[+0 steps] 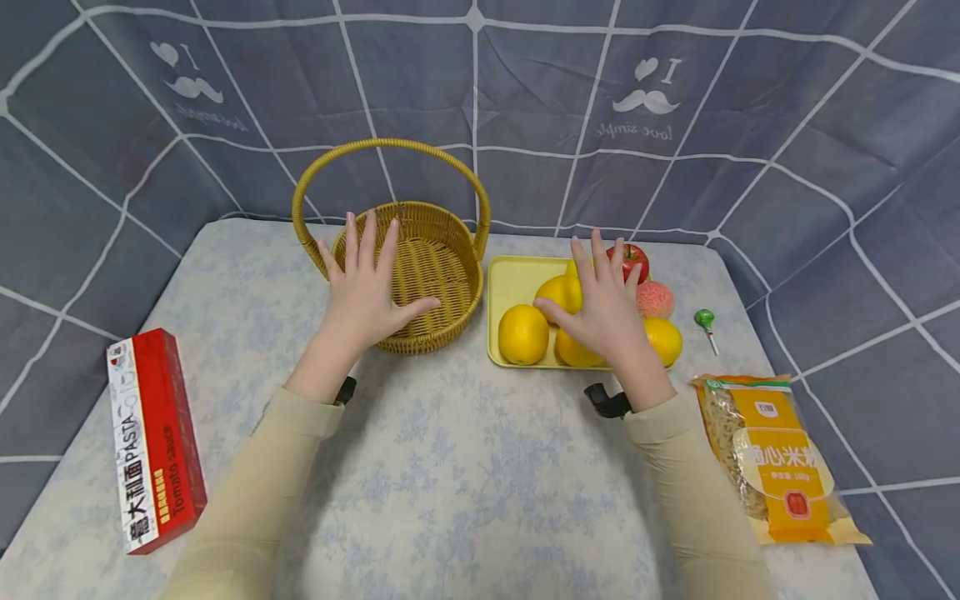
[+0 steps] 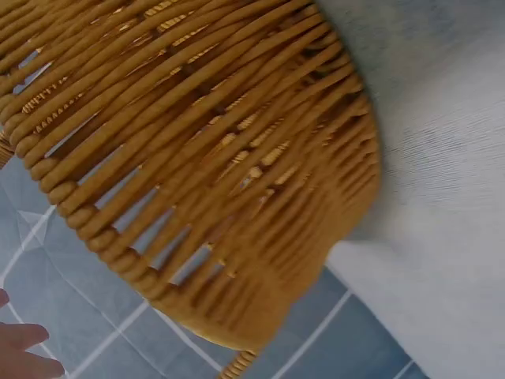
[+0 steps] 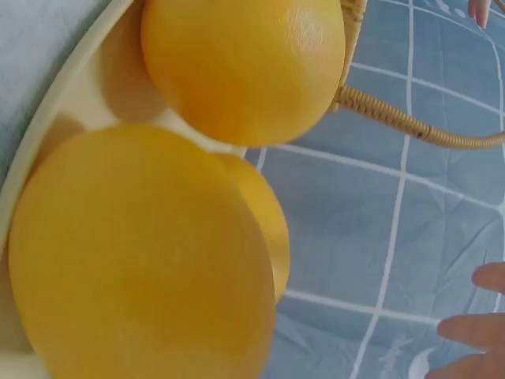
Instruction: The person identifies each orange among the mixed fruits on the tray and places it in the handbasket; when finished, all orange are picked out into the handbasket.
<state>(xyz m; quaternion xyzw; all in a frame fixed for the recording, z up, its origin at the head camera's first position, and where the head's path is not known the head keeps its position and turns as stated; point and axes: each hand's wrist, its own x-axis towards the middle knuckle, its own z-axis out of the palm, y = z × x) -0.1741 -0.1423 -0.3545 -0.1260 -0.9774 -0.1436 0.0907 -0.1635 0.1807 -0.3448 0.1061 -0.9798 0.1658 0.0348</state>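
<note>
My left hand [image 1: 365,296] is spread over the front left of a round wicker basket [image 1: 442,279] with a tall arched handle, and holds nothing. In the left wrist view the woven side of the basket [image 2: 213,150] fills much of the picture, with fingertips [image 2: 24,347] at the lower left. Fingers also spread, my right hand [image 1: 603,312] hovers over a pale yellow tray [image 1: 517,282] of fruit. Around it lie several yellow-orange fruits [image 1: 523,335], a red apple [image 1: 633,263] and a pink, rough-skinned round fruit [image 1: 655,300]. The hand hides part of the fruit.
At the left lies a red and white pasta box [image 1: 157,442]. To the right are a green lollipop [image 1: 706,320] and an orange, part-clear bag of pasta-like pieces [image 1: 780,458]. A blue-grey checked cloth [image 1: 540,100] hangs behind the patterned table [image 1: 480,483].
</note>
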